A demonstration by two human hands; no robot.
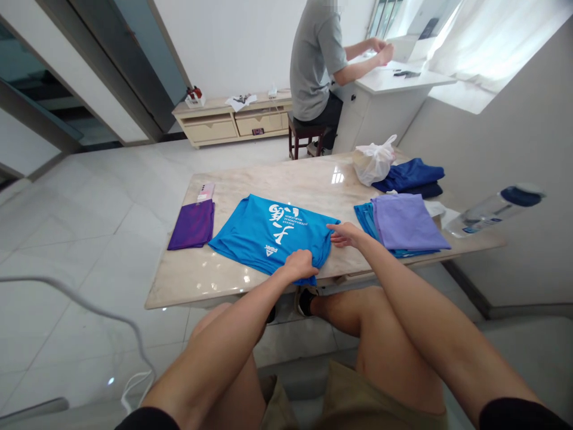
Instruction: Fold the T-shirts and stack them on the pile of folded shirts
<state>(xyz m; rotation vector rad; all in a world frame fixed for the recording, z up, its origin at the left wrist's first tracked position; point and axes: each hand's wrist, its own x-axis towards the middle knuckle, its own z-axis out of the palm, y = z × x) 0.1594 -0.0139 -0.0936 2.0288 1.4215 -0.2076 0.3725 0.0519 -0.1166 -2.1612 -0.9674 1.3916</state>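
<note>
A bright blue T-shirt [250, 230] with white lettering lies partly folded on the marble-topped table [174, 280]. At its near right corner, my left hand [301, 264] is closed on the fabric, which hangs slightly past the table edge. My right hand [344, 234] pinches the shirt's right edge, farther back; part of its grip is hidden. To the left rests a folded purple cloth [191, 224]. On the right is a stack of folded clothes with a lavender garment [405, 221] on top and blue ones beneath.
Behind the stack are a white plastic bag [373, 161] and dark blue clothing [414, 174]. A clear water bottle [487, 212] stands at the right end. Beyond the purple cloth lies a pink phone [206, 191]. Another person [313, 65] sits at a white counter [394, 83].
</note>
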